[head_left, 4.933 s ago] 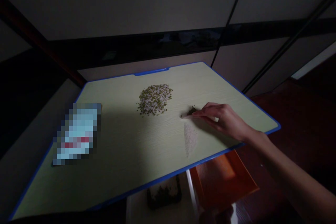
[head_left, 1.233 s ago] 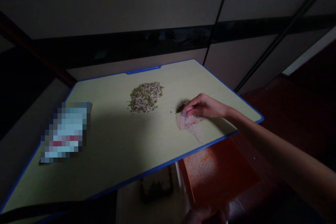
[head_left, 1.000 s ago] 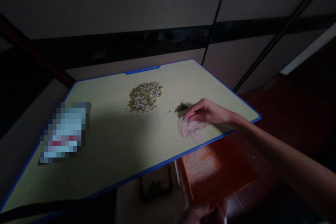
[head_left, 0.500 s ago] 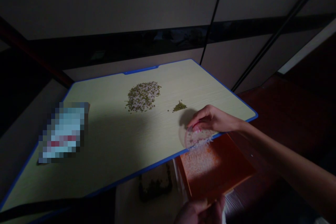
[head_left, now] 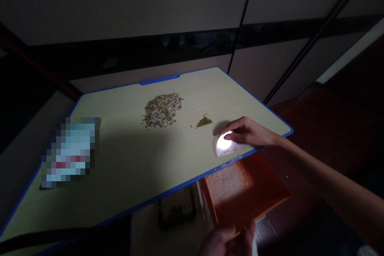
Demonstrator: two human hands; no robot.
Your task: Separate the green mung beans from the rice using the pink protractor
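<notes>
My right hand (head_left: 244, 132) pinches a clear protractor (head_left: 225, 146), which glares white where light strikes it. Its curved edge lies at the front of the pale, blue-rimmed board (head_left: 129, 172). Rice grains (head_left: 231, 161) line the rim just below the protractor. Underneath, an orange tray (head_left: 255, 192) with rice in it is gripped at its near edge by my left hand (head_left: 225, 242), partly dark and cut by the frame's bottom. A small heap of green mung beans (head_left: 204, 121) sits beyond the protractor. Farther left spreads a mixed pile of rice and mung beans (head_left: 163, 110).
A blurred-out pale packet (head_left: 72, 152) lies at the board's left side. Below the front rim stands a dark-rimmed container (head_left: 177, 212) with dark contents. Cabinet panels (head_left: 144, 4) rise right behind the board, and reddish floor (head_left: 309, 124) shows at the right.
My right hand has swept the rice with the protractor from beside the mung beans to the front rim, much of it into the orange tray. My left hand has come into view at the tray.
</notes>
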